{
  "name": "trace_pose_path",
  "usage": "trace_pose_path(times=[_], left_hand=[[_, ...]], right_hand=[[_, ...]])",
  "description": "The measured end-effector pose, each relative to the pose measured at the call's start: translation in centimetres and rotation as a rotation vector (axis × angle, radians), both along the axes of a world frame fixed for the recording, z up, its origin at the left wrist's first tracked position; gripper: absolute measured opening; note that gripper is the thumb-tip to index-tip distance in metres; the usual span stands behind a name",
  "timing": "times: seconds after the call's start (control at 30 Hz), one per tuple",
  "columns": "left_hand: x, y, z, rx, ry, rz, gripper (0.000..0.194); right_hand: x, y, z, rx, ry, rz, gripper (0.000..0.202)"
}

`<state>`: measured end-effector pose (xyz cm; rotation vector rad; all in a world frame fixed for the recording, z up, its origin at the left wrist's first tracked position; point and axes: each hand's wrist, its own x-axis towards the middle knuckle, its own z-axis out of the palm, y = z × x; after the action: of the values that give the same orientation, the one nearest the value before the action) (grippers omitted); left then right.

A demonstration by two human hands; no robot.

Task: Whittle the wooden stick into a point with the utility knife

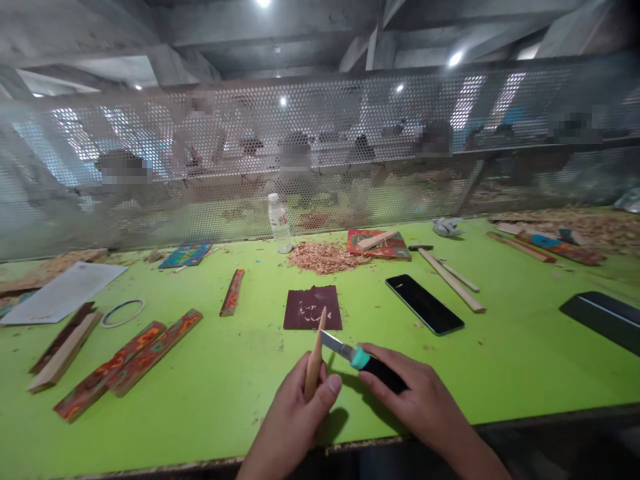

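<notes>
My left hand (300, 410) is closed around a slim wooden stick (314, 367), whose tapered tip points up and away from me. In my right hand (417, 393) is a utility knife (377, 371) with a black handle and a teal collar. Its blade touches, or nearly touches, the stick's right side near the tip. Just beyond the stick lies a dark brown square of sandpaper (311, 300) with a few pale shavings on it.
A black phone (425, 305) lies right of the sandpaper, near wooden sticks (453, 280). Behind are a heap of shavings (323, 259) and a plastic bottle (280, 225). Painted wood strips (155, 353) and a ring (123, 313) lie left. A perforated metal screen (240, 193) closes the back.
</notes>
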<state>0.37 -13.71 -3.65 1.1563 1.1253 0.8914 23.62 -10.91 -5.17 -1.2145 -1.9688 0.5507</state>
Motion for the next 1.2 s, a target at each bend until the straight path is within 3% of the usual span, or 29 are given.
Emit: trace_pose_path(times=[0.1,0.27,0.47,0.73,1.2], left_hand=[[0.1,-0.2,0.3,0.087,0.018,0.005,0.045],[-0.1,-0.6,0.5,0.090,0.001,0.033,0.056],[-0.3,-0.4,-0.4,0.100,0.055,0.028,0.053],[0.3,-0.3,-0.3,0.179,0.115,-0.044,0.038],[0.7,-0.1,0.1,0.237,0.295,-0.042,0.030]], right_hand=[[-1.2,0.1,0.4,0.017,-0.015,0.093,0.034],[-2.4,-0.1,0.8,0.022,-0.011,0.182,0.028],[-1.9,-0.4,0.2,0.019,-0.058,0.176,0.028],[-1.7,-0.4,0.2,0.034,-0.123,0.205,0.017],[-1.8,-0.8,-0.2,0.195,-0.144,0.117,0.033]])
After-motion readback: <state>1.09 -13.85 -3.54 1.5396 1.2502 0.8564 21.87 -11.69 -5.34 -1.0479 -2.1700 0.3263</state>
